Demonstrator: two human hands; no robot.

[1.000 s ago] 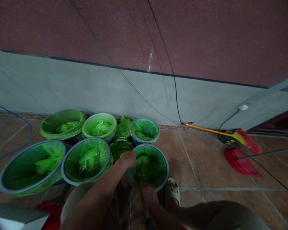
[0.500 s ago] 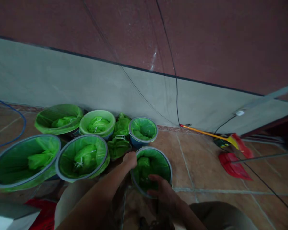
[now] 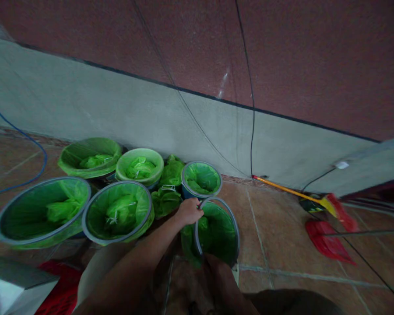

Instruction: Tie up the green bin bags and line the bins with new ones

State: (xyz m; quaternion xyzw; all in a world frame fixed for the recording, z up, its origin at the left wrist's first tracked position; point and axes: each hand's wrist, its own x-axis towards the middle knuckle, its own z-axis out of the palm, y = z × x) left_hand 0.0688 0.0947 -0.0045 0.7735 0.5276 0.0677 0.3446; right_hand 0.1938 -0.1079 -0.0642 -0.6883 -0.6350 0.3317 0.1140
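Head view: the left arm is reaching forward from near left, the left hand point(image 3: 189, 211) curling its fingers shut over the far-left rim of the green-lined bin point(image 3: 231, 218). The bin is standing on the tiled floor point(image 3: 276, 227), right of the other lined bins point(image 3: 118, 214). The right hand point(image 3: 216, 269) is lying at the bin's near edge; its grip cannot be told.

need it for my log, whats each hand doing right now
left hand: fingers closed on the grey ring of the nearest bin
right hand: low against that bin, grip cannot be told
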